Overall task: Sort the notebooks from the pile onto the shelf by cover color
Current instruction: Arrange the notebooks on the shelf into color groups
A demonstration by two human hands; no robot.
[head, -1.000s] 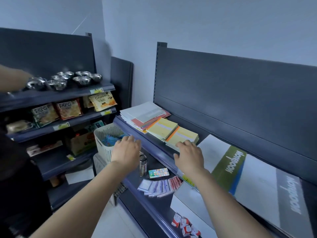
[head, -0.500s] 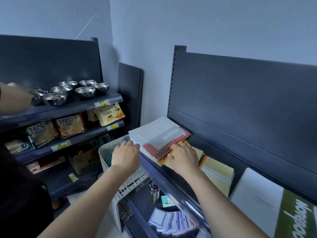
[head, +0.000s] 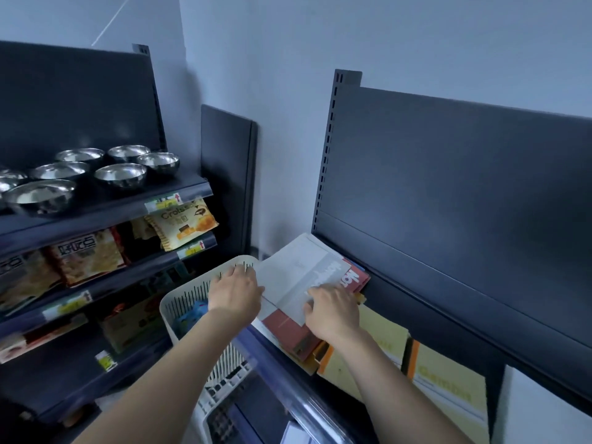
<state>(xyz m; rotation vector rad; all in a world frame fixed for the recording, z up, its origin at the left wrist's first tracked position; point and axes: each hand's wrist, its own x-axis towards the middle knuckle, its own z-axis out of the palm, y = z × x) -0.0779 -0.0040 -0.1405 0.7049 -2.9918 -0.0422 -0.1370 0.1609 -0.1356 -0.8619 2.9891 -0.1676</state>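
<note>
The pile of notebooks (head: 298, 270) lies at the left end of the shelf (head: 288, 384), close to the dark back panel (head: 448, 193). Its near-left corner overhangs the shelf's front edge. A white and grey notebook (head: 288, 283) lies on top, skewed. A red notebook (head: 286, 328) shows below its near edge and again at its far right corner.

The person's right hand (head: 333, 312) rests on the top cover with its fingers arched and its thumb against the cover's near edge. Whether the thumb has gone under that edge cannot be told. The left hand (head: 235, 291) lies palm down at the pile's left edge, fingers stretched forward over the rim of a white basket (head: 189, 298). Its thumb side touches the top notebook and it grips nothing that can be seen.

Just right of the pile, partly tucked under it, two yellow notebooks (head: 448, 382) with orange spines lie side by side. A white cover (head: 544, 415) follows at the frame's right edge. The basket stands tight against the shelf's left end, so there is little room on that side. The space above the pile, in front of the back panel, is open.

To the left, a second rack carries steel bowls (head: 121, 174) on top and snack packets (head: 182, 224) below.
</note>
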